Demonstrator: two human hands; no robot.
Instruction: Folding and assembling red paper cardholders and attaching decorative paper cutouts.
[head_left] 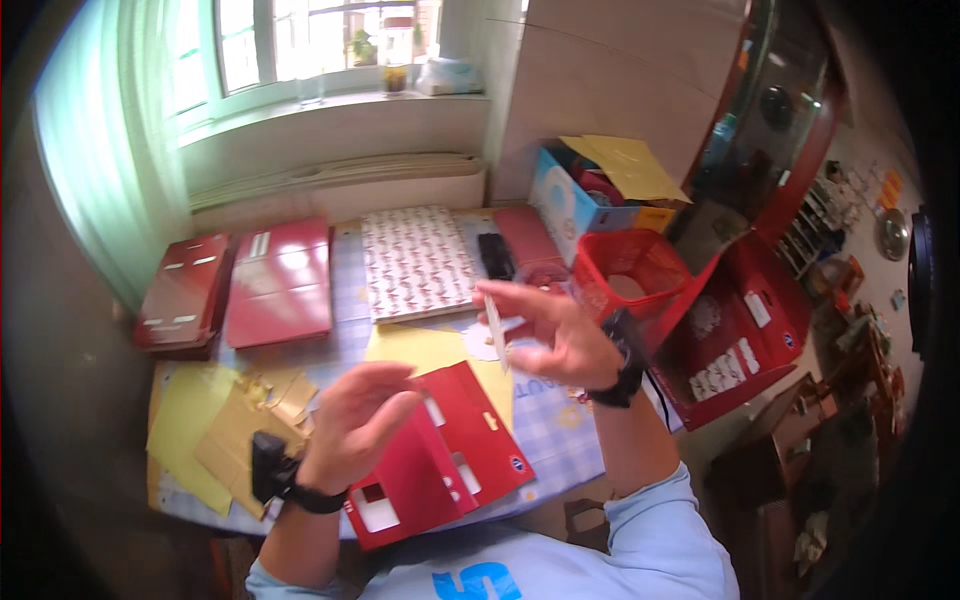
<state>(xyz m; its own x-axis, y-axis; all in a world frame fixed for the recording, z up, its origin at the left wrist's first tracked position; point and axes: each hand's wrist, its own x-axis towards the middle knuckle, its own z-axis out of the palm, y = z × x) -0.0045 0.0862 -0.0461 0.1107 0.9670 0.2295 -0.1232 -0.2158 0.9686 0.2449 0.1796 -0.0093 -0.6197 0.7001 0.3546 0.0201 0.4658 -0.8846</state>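
Observation:
My right hand (570, 340) pinches a thin, pale flat piece (495, 328) seen nearly edge-on above the table, between thumb and fingers. Its exact kind does not show. My left hand (352, 425) hovers at the left edge of a red card folder (490, 425), thumb apart from the loosely bent fingers, with nothing in it. The folder lies unfolded at the table's near edge, with white patches, a cut-out and a raised flap. Beneath its far side is a yellow sheet (410, 345). A round white piece (480, 342) lies behind my right hand's pale piece.
Two stacks of dark red folders (280, 285) stand at the far left. A patterned white stack (418, 262) sits at the back, beside a black object (495, 257). On the right are a red basket (630, 240), a blue box (570, 195) and an open red carton (750, 350). Yellow sheets (195, 420) lie left.

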